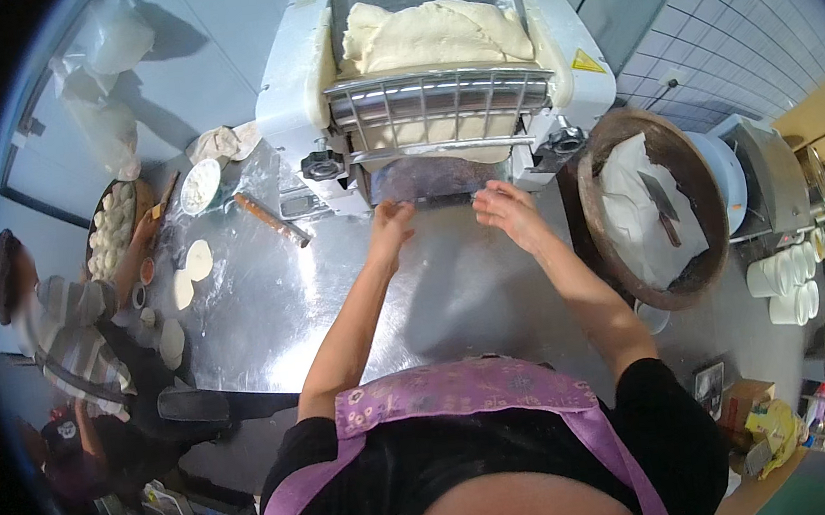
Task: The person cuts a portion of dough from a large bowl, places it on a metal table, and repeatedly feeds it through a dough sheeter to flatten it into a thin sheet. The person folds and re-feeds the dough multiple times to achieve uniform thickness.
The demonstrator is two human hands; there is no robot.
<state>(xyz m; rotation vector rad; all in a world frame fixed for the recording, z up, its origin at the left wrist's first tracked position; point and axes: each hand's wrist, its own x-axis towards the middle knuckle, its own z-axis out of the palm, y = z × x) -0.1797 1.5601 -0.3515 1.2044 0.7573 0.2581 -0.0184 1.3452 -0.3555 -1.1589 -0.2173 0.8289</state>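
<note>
A white dough sheeter stands at the far side of the metal table, straight before me. A thick folded slab of dough lies on its upper feed tray, above the steel roller and its wire guard. Below the roller, a smooth sheet of dough hangs over the lower outlet. My left hand is held at the left of the outlet, fingers slightly curled and holding nothing. At the right of it my right hand is raised with spread fingers, also bare. Neither hand touches the dough.
Left on the table lie a rolling pin, a bowl of flour and flat dough rounds. A co-worker stands by a basket of dough pieces. At right, a large brown tub holds white cloth and a cleaver.
</note>
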